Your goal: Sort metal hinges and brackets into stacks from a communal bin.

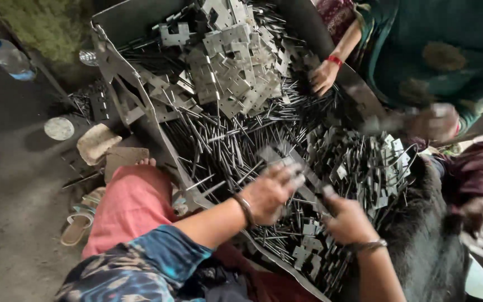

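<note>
Hinge plate [286, 159] — thin stamped metal, stiff, sharp-edged, light.
Left hand [269, 193] pinches its flat end; right hand [347, 221] curls closed beside it — contents unclear.

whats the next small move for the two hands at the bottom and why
Probably bring the left hand and right hand a little closer so the metal piece between them lines up. Both hands are blurred over the pins and plates, and whether either grips the piece is unclear.
</note>
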